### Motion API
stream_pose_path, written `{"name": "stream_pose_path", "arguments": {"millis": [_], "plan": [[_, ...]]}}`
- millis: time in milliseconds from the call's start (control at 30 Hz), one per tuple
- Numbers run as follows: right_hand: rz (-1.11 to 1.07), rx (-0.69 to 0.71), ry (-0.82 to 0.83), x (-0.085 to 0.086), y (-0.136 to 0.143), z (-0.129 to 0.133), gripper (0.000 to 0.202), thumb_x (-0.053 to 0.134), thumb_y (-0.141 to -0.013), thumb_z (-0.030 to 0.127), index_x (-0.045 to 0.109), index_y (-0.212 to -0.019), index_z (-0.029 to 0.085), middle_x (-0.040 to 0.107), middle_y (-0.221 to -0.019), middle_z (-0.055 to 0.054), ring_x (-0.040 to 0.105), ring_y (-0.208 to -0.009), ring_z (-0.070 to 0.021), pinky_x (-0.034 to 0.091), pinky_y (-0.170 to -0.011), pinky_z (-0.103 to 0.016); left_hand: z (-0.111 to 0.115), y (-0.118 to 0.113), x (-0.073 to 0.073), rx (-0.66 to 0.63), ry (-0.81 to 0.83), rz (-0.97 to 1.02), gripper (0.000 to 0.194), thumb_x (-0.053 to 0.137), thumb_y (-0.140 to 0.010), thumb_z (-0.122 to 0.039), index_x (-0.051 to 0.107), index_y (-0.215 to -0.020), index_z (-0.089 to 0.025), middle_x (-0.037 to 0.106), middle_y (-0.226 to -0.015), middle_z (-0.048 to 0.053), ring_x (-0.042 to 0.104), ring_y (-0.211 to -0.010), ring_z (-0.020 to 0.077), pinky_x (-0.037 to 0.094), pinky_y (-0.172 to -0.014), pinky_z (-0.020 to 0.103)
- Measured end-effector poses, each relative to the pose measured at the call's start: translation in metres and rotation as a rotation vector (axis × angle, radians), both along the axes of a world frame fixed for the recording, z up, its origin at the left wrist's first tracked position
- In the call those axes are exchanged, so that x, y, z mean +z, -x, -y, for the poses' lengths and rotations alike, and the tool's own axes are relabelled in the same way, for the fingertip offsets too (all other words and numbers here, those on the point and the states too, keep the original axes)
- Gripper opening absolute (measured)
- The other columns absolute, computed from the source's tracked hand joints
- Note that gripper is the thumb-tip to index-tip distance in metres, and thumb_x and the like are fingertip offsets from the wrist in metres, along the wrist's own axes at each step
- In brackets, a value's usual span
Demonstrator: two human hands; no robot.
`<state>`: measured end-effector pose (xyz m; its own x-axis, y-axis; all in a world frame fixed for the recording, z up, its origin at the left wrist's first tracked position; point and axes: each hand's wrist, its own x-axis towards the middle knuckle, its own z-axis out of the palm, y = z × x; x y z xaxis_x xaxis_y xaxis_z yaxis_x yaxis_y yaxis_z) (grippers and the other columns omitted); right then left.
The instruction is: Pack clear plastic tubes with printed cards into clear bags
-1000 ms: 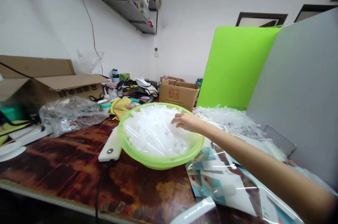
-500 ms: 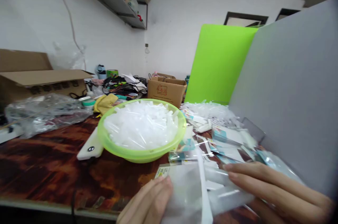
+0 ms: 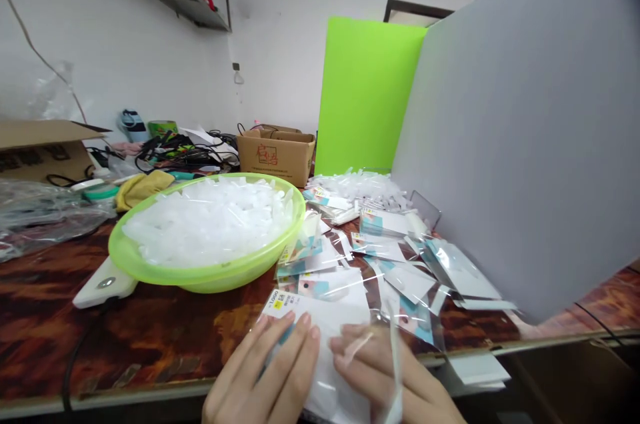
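Observation:
A clear plastic bag with a printed white card (image 3: pixel 345 317) inside it slants across the table's front edge. My left hand (image 3: pixel 270 364) is closed on its left side, fingers laid along the front and the thumb hidden. My right hand (image 3: pixel 385 364) is closed at the right side with fingers bent, partly blurred and behind shiny clear film. A pale strip (image 3: pixel 395 357) of the bag runs over this hand. Packed card bags (image 3: pixel 330 284) lie just beyond. To the left is a light green bowl (image 3: pixel 225 274) heaped with translucent white plastic tubes (image 3: pixel 210 221).
A white handled device (image 3: pixel 105 284) sits by the bowl. More loose tubes (image 3: pixel 360 187) are piled at the back, before a green panel (image 3: pixel 370 97). A tall grey panel (image 3: pixel 500 144) borders the right side. Behind the bowl stands a cardboard box (image 3: pixel 275 157).
The view has swung right. The bag has turned so its printed card shows, where milky tubes showed at its right before. My right hand has moved in closer to my left.

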<state>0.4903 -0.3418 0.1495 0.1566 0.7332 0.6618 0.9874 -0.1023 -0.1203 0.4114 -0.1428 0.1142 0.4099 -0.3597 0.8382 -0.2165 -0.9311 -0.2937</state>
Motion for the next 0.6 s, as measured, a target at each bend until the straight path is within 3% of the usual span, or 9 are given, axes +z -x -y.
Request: {"name": "stream_pose_path", "arguments": {"millis": [100,167,267,333,467,533,600], "plan": [[0.002,-0.136,0.011,-0.026,0.002,0.002,0.044,0.041,-0.092,0.042,0.052,-0.130,0.024,0.067,-0.112,-0.008,0.062,-0.108,-0.0213,0.052,-0.091,-0.034,0.004,-0.003,-0.004,-0.056,0.015,0.019,0.031,0.032,-0.093,-0.010,0.062,-0.098,-0.009,0.074,-0.091,0.007,0.068,-0.091,0.0188,0.048,-0.091,0.032],[0.044,-0.280,-0.110,-0.049,0.006,0.001,0.048,0.034,-0.092,0.047,0.055,-0.128,0.022,0.067,-0.110,-0.011,0.061,-0.109,-0.0259,0.047,-0.097,-0.044,0.006,-0.004,-0.007,-0.093,0.066,0.022,0.030,0.033,-0.093,-0.010,0.062,-0.097,-0.008,0.074,-0.088,0.009,0.068,-0.092,0.0190,0.051,-0.087,0.032],[0.140,-0.371,-0.346,-0.071,0.014,-0.003,0.037,0.037,-0.091,0.038,0.059,-0.120,0.032,0.071,-0.098,-0.003,0.067,-0.097,-0.0280,0.042,-0.102,-0.052,0.008,-0.003,-0.011,-0.121,0.100,0.003,0.027,0.035,-0.092,-0.010,0.062,-0.094,-0.010,0.075,-0.085,0.008,0.068,-0.093,0.0177,0.054,-0.082,0.028],[0.162,-0.343,-0.344,-0.068,0.016,-0.005,0.032,0.044,-0.088,0.028,0.062,-0.113,0.036,0.073,-0.092,0.003,0.070,-0.089,-0.0248,0.040,-0.104,-0.049,0.009,-0.003,-0.016,-0.143,0.095,0.012,0.026,0.038,-0.092,-0.011,0.063,-0.093,-0.012,0.075,-0.086,0.007,0.067,-0.095,0.0198,0.054,-0.083,0.030],[0.142,-0.246,-0.042,-0.033,0.013,0.005,0.035,0.039,-0.091,0.031,0.062,-0.116,0.028,0.073,-0.101,-0.001,0.069,-0.093,-0.0223,0.028,-0.111,-0.048,0.009,-0.008,-0.022,-0.214,0.086,0.107,0.027,0.039,-0.092,-0.015,0.066,-0.095,-0.013,0.074,-0.092,0.006,0.063,-0.104,0.0231,0.050,-0.092,0.037],[0.185,-0.219,-0.026,-0.020,0.011,0.013,0.034,0.038,-0.092,0.035,0.064,-0.113,0.030,0.073,-0.098,-0.001,0.069,-0.092,-0.0219,0.025,-0.111,-0.049,0.010,-0.011,-0.021,-0.249,0.070,0.084,0.027,0.040,-0.092,-0.017,0.066,-0.093,-0.014,0.074,-0.091,0.005,0.064,-0.102,0.0217,0.051,-0.090,0.035],[0.236,-0.229,-0.042,-0.017,0.010,0.022,0.030,0.042,-0.092,0.039,0.067,-0.106,0.032,0.075,-0.092,0.001,0.070,-0.088,-0.0207,0.026,-0.112,-0.047,0.015,-0.016,-0.020,-0.281,0.049,0.026,0.023,0.043,-0.091,-0.018,0.066,-0.091,-0.016,0.075,-0.088,0.002,0.067,-0.094,0.0195,0.054,-0.086,0.031]]}}
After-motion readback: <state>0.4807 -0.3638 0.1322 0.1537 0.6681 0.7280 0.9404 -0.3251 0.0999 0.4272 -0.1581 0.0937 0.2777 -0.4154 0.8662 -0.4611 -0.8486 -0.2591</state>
